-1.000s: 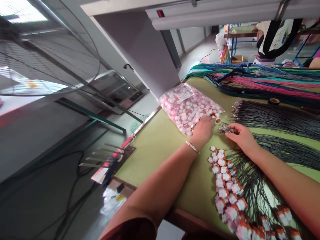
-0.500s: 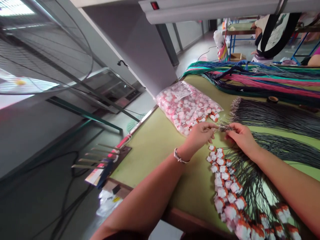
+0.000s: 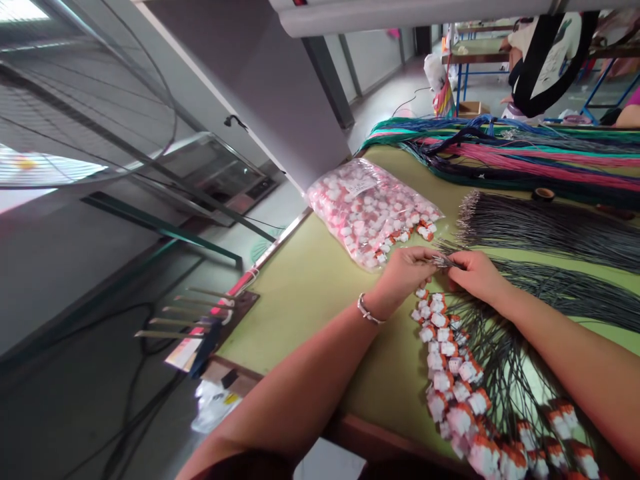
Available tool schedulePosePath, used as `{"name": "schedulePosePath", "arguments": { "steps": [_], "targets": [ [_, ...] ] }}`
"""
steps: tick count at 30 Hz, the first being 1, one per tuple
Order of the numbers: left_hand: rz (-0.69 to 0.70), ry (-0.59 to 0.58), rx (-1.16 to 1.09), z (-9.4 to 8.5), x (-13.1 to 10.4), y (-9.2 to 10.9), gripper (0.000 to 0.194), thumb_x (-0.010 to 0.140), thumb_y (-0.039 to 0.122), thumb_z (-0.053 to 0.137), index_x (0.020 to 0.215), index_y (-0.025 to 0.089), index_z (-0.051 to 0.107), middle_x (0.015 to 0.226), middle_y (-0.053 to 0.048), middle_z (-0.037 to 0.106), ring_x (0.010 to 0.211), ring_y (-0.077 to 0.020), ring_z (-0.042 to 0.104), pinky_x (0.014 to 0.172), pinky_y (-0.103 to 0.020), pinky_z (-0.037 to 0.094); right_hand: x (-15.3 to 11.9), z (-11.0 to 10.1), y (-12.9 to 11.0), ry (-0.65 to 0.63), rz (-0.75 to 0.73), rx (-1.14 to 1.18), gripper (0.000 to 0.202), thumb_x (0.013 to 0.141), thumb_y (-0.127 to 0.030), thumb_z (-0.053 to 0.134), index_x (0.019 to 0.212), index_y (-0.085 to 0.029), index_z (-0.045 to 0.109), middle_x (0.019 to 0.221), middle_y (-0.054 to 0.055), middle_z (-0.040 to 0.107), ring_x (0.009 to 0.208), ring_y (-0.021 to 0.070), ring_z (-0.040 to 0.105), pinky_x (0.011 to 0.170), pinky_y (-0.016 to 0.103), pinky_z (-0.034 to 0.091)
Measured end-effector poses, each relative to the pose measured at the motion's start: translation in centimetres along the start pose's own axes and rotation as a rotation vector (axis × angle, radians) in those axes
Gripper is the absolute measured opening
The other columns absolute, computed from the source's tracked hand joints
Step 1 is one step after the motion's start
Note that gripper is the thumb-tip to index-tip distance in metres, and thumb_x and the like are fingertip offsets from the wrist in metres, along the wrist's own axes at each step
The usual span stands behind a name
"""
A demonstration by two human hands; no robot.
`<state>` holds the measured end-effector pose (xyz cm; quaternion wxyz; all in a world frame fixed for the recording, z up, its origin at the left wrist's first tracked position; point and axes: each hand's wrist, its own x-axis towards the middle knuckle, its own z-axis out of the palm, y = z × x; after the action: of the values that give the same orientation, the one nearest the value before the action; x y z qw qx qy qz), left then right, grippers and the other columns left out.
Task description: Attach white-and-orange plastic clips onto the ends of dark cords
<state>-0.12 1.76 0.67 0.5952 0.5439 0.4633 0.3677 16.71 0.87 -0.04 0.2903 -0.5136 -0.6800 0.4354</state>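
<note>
My right hand (image 3: 477, 275) pinches a small bunch of black wires (image 3: 445, 261) close to their metal-tipped ends. My left hand (image 3: 411, 272) meets it from the other side, with fingers closed at the same wire tips; exactly what lies between those fingers is partly hidden. Just below both hands, white-and-orange connectors (image 3: 443, 348) lie in rows on the table, with black wires trailing from them to the right. Beyond my left hand rests a clear plastic bag (image 3: 367, 200) of such connectors, several loose at its mouth.
Black wire bundles (image 3: 550, 230) spread over the right of the green table (image 3: 300, 287), with a tape roll (image 3: 543, 195) by them. Coloured wires (image 3: 500, 150) lie along the back. A pronged rack (image 3: 200, 320) sits at the left edge. A caged fan (image 3: 85, 100) stands left.
My left hand has moved right and closed at the wire tips beside my right hand. The camera view has shifted slightly.
</note>
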Motion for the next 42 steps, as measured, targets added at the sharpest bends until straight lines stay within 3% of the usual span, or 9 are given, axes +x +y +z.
{"name": "schedulePosePath", "arguments": {
  "steps": [6, 10, 12, 20, 23, 27, 32, 35, 42],
  "targets": [
    [-0.09, 0.042, 0.043, 0.1, 0.2, -0.3, 0.005, 0.074, 0.017, 0.065, 0.078, 0.013, 0.067, 0.041, 0.006, 0.05, 0.033, -0.0053, 0.041, 0.034, -0.018, 0.031, 0.1, -0.2, 0.4, 0.108, 0.0, 0.203, 0.016, 0.067, -0.031, 0.059, 0.076, -0.018, 0.061, 0.055, -0.004, 0.058, 0.046, 0.0096, 0.045, 0.046, 0.022, 0.032],
    [-0.124, 0.016, 0.006, 0.1, 0.4, -0.6, 0.008, 0.076, 0.02, 0.065, 0.075, 0.012, 0.065, 0.042, 0.005, 0.051, 0.033, -0.0041, 0.039, 0.034, -0.017, 0.027, -0.1, -0.1, 0.3, 0.157, 0.085, 0.325, 0.024, 0.076, -0.045, 0.052, 0.073, -0.021, 0.05, 0.06, -0.001, 0.062, 0.047, 0.0114, 0.05, 0.048, 0.024, 0.039],
    [-0.138, 0.011, -0.01, 0.0, 0.5, -0.7, 0.008, 0.076, 0.02, 0.066, 0.076, 0.012, 0.065, 0.041, 0.005, 0.051, 0.032, -0.0038, 0.039, 0.034, -0.016, 0.027, -0.1, -0.1, 0.3, 0.198, 0.079, 0.304, 0.025, 0.078, -0.045, 0.049, 0.072, -0.022, 0.047, 0.059, -0.001, 0.06, 0.047, 0.0114, 0.048, 0.048, 0.024, 0.038],
    [-0.111, -0.016, -0.089, -0.5, 0.5, -0.8, 0.016, 0.074, 0.025, 0.071, 0.073, 0.011, 0.066, 0.043, 0.005, 0.051, 0.034, -0.0032, 0.039, 0.035, -0.017, 0.028, 0.3, 0.4, -0.1, 0.26, -0.04, 0.053, 0.02, 0.067, -0.036, 0.057, 0.058, -0.018, 0.054, 0.053, -0.003, 0.045, 0.054, 0.0105, 0.038, 0.052, 0.024, 0.03],
    [-0.132, -0.024, -0.242, -0.9, 0.2, 0.0, 0.019, 0.08, 0.028, 0.067, 0.083, 0.009, 0.07, 0.051, 0.001, 0.058, 0.041, -0.0043, 0.048, 0.04, -0.016, 0.033, 0.2, 0.4, -0.3, 0.279, -0.038, 0.113, 0.022, 0.068, -0.037, 0.056, 0.06, -0.016, 0.058, 0.054, -0.003, 0.047, 0.054, 0.0101, 0.038, 0.053, 0.024, 0.032],
    [-0.186, -0.053, -0.385, -1.3, 0.0, 0.8, 0.019, 0.082, 0.017, 0.063, 0.097, 0.008, 0.07, 0.069, -0.007, 0.068, 0.059, -0.009, 0.062, 0.051, -0.018, 0.042, -0.1, 0.3, -0.5, 0.275, -0.032, 0.165, 0.022, 0.067, -0.037, 0.059, 0.06, -0.016, 0.061, 0.054, -0.003, 0.05, 0.054, 0.0101, 0.04, 0.054, 0.023, 0.034],
    [-0.211, -0.078, -0.44, -1.4, 0.0, 0.6, 0.023, 0.082, 0.015, 0.063, 0.104, 0.01, 0.069, 0.066, -0.003, 0.064, 0.054, -0.0055, 0.056, 0.045, -0.015, 0.035, -0.3, 0.3, -0.7, 0.282, -0.047, 0.189, 0.02, 0.066, -0.035, 0.059, 0.059, -0.016, 0.06, 0.055, -0.002, 0.053, 0.055, 0.0105, 0.043, 0.055, 0.023, 0.036],
    [-0.197, -0.088, -0.454, -1.5, 0.0, 0.4, 0.022, 0.079, 0.017, 0.067, 0.099, 0.01, 0.07, 0.064, -0.001, 0.061, 0.049, -0.0024, 0.047, 0.042, -0.015, 0.029, -0.4, 0.4, -0.6, 0.29, -0.059, 0.172, 0.018, 0.065, -0.033, 0.059, 0.059, -0.016, 0.062, 0.055, -0.002, 0.054, 0.055, 0.0107, 0.044, 0.056, 0.024, 0.037],
    [-0.201, -0.111, -0.524, -1.3, 0.5, -0.1, 0.007, 0.075, 0.015, 0.071, 0.075, 0.009, 0.067, 0.061, -0.002, 0.064, 0.053, -0.0055, 0.056, 0.053, -0.015, 0.044, -0.5, 0.4, -0.5, 0.289, -0.091, 0.178, 0.016, 0.064, -0.031, 0.058, 0.06, -0.016, 0.062, 0.055, -0.001, 0.056, 0.054, 0.0107, 0.045, 0.055, 0.024, 0.038]
  ]
}}
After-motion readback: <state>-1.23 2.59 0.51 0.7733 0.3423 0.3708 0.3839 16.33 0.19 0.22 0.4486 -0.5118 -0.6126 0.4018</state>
